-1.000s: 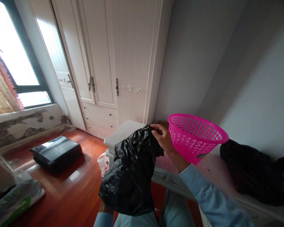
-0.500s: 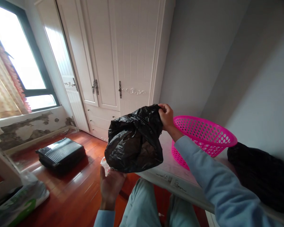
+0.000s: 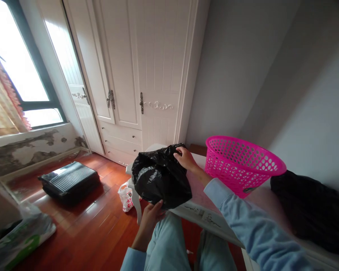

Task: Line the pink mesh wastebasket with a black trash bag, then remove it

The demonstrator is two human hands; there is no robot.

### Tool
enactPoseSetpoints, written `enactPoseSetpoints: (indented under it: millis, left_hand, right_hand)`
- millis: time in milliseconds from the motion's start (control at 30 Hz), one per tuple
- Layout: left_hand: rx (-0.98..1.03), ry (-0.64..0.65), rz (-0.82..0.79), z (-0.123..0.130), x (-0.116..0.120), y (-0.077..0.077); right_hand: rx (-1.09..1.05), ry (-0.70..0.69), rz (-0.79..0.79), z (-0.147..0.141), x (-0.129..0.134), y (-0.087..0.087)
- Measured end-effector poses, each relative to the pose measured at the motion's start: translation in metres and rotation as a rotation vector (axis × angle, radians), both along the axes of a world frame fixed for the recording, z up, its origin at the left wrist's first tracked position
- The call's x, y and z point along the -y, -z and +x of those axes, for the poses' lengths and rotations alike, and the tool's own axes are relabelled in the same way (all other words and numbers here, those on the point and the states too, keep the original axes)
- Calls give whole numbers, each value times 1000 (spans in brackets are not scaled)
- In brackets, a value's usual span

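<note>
A black plastic bag (image 3: pixel 161 180), crumpled and shiny, hangs between my hands above the near left part of a white table (image 3: pixel 202 210). My right hand (image 3: pixel 184 158) pinches the bag's upper right edge. Low on the bag, my left hand (image 3: pixel 152 215) is closed on its bottom edge, thumb on the near side and the other fingers partly hidden. To the right of the bag stands a bright pink perforated basket (image 3: pixel 237 165) on the table.
Dark cloth or bag material (image 3: pixel 307 207) lies right of the basket. A white bag with red print (image 3: pixel 126 197) sits on the floor beside the table leg. A black suitcase (image 3: pixel 70 182) lies farther left, before a white wardrobe (image 3: pixel 164 75). A plastic package (image 3: pixel 25 233) is at lower left.
The black bag has come down toward the table. My left hand went from an open palm beneath it to a grip on its bottom edge. My right hand moved down and slightly left.
</note>
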State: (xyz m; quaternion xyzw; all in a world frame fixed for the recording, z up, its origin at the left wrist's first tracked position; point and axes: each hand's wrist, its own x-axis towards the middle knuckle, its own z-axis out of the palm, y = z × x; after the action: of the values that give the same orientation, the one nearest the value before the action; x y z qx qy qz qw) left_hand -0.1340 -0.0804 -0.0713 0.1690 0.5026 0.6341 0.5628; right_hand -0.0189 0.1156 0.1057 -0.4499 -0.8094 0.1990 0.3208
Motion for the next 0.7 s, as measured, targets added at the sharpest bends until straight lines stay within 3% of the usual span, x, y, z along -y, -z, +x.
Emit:
enactPoseSetpoints:
  millis: [167,300,400,467,533,600,700]
  left_hand:
    - [-110,142,-72,27,-12,17]
    - [-186,192,-60,27,-19,12]
    - [-167,218,-47,13,-16,7]
    - [-112,125,-9,-5,-13,5]
    - [-87,-95,45,-28,-11,4]
    - [-133,-300,70,-53,-10,4]
    - [-243,-471,63,-86,-13,-4]
  right_hand:
    - [234,-205,25,-31,23,4]
    - [419,-202,-7,-48,29,5]
    - [511,-196,-27,-49,27,1]
    - [536,-199,-17,-43,24,-1]
    - [534,-194,15,-33,22,-1]
    - [520,-177,50,-22,20,2]
    - [508,-136,58,-9,15,10]
